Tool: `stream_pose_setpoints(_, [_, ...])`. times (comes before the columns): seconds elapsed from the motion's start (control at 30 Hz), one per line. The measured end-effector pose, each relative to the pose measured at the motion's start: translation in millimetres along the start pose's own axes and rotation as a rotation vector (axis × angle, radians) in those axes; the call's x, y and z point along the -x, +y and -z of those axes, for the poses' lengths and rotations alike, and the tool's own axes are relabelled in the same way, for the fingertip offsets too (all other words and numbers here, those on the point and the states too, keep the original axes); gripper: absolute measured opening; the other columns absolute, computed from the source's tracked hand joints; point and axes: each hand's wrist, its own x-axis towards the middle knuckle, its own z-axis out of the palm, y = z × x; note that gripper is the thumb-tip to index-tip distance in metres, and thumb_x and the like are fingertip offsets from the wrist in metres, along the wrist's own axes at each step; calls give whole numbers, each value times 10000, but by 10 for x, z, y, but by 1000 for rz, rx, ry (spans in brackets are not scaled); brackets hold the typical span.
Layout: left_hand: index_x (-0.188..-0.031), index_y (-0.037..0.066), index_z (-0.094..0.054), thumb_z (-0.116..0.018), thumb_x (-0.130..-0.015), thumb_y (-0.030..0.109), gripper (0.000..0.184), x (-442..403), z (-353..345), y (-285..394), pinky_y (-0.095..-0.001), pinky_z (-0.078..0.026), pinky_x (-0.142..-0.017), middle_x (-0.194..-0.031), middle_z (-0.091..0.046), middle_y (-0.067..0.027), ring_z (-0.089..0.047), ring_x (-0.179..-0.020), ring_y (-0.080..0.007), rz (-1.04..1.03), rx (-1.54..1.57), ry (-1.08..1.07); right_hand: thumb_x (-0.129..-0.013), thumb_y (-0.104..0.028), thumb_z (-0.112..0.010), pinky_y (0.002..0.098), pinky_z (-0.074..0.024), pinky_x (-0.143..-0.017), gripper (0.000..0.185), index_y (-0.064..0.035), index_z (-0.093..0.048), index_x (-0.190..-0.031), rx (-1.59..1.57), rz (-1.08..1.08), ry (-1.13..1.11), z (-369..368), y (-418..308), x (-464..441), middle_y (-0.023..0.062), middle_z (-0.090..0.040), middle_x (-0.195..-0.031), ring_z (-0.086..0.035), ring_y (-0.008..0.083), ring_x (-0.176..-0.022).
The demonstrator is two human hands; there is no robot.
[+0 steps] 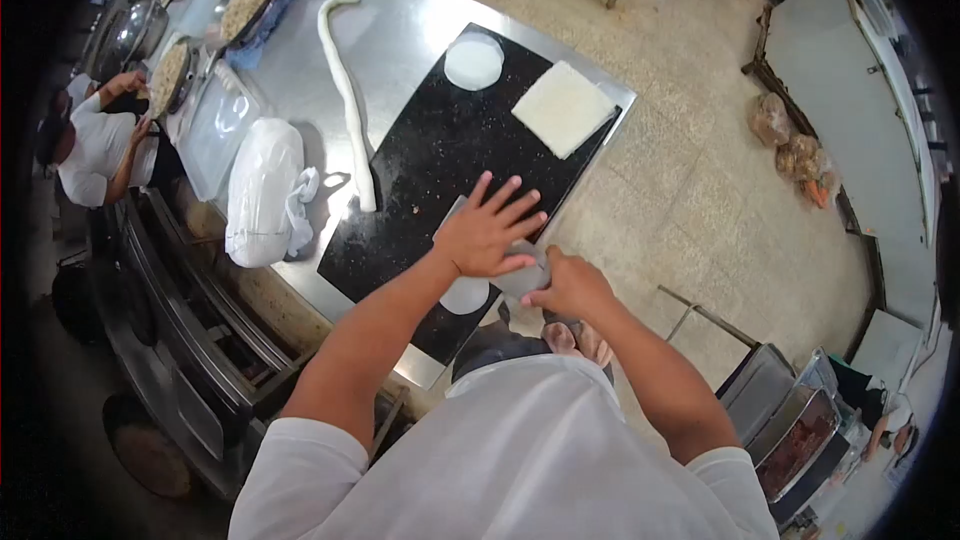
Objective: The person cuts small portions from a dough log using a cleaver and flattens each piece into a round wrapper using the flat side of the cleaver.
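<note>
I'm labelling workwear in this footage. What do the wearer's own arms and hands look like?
The plain white shirt has short sleeves, leaving both forearms bare. The left hand and right hand are ungloved, with no watch or bracelet visible on either wrist. No markings show on the sleeves.

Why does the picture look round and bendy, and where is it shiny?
In the head view, the corners are black and the scene bends near the edges, probably from a wide lens; in that view, too, glare whitens patches of the metal table, while the black board looks mostly dark.
</note>
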Motion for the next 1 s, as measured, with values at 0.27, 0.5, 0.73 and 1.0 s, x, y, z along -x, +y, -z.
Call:
stream_pose_setpoints(0.27, [-1511, 233, -527, -565, -914, 676, 745, 623, -91, 471, -645, -136, -1240, -1611, -422, -128, -299, -1536, -389, 39, 98, -118, -794, -441, -832, 528, -561, -833, 705, 42, -546, -1220, -180, 194, -98, -787, 293, 331, 287, -726, -992, -718, 440, -977])
stream_pose_setpoints(0.5, [-1501, 229, -534, -571, -922, 677, 733, 13, -58, 146, -635, -131, -1245, -1604, -436, -107, -300, -1533, -384, 7, 23, 19, -743, -457, -870, 516, -567, -812, 722, 31, -569, -1183, 0, 50, 58, -163, 199, 115, 256, -731, -932, -722, 437, -941])
stream_pose_setpoints(0.73, [-1542, 242, -484, -566, -914, 685, 773, 594, 41, 204, -639, -106, -1251, -1649, -366, -103, -256, -1556, -368, 67, 119, -66, -739, -451, -870, 499, -564, -835, 695, 33, -611, -1166, -204, 137, 96, -732, 54, 242, 264, -730, -929, -719, 444, -948])
stream_pose_setpoints(1.0, [-1521, 239, -514, -550, -911, 698, 764, 109, -3, -183, -659, -107, -1239, -1609, -427, -112, -315, -1528, -378, -59, -10, 10, -725, -476, -874, 496, -566, -826, 672, -10, -639, -1148, -96, -69, 131, -361, -86, 57, 261, -736, -958, -720, 444, -933])
